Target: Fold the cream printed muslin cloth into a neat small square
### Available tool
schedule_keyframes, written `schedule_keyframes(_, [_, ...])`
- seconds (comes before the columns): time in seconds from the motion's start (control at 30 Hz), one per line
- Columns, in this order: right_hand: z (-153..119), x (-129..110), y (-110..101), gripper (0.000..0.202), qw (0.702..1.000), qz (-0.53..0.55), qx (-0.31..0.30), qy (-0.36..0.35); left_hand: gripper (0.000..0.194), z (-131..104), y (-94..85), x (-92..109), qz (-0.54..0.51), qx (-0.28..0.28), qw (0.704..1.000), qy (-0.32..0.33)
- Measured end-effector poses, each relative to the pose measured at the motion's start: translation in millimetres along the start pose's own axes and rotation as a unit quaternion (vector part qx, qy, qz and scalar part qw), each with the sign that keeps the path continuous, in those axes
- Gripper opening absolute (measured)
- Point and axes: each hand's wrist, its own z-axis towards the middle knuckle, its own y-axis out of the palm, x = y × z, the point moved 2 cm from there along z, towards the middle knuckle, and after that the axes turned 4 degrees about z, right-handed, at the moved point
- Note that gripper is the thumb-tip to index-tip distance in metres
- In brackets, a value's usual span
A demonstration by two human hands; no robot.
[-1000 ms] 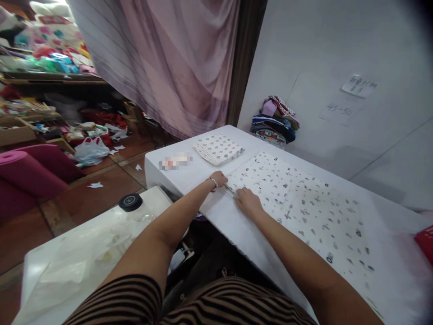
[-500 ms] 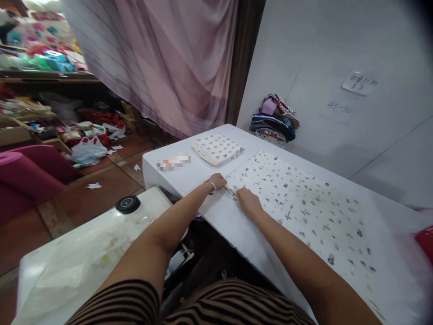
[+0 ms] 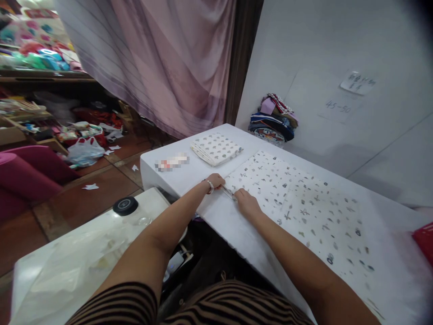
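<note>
A white cloth [image 3: 304, 203] printed with small dark motifs lies spread over the white-covered table [image 3: 270, 253]. At its near left corner, my left hand [image 3: 216, 181], with a bracelet at the wrist, is closed in a pinch on the edge. My right hand [image 3: 246, 201] is closed on the same edge a little nearer to me. Between the hands a short, narrow, greyish stretch shows, seemingly the folded edge; its detail is too small to make out. Beyond my left hand sits a folded patterned cloth [image 3: 216, 149].
To the left stands a lower white table [image 3: 61, 266] with a round black lid [image 3: 125, 206] and clear plastic sheeting. A stack of folded fabrics [image 3: 272, 119] rests by the wall. A pink curtain [image 3: 182, 58] hangs behind. Something red [image 3: 424, 243] is at the right edge.
The view has shifted slightly, so everything sits a little further left. Both hands stay at the cloth's edge, with hardly any movement.
</note>
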Motion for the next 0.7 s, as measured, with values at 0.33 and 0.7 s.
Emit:
schedule_keyframes(0.33, [0.7,-8.7,-1.9,0.021,0.999,-0.028,-0.014,0.005,0.009,3.2,-2.9,1.1,0.001,-0.013,1.0,0.009])
schedule_keyframes(0.7, [5.7,-5.7,-2.8,0.023,0.999,-0.025,-0.024,0.038,0.01,6.2,-2.1,-1.6,-0.016,-0.016,1.0,0.01])
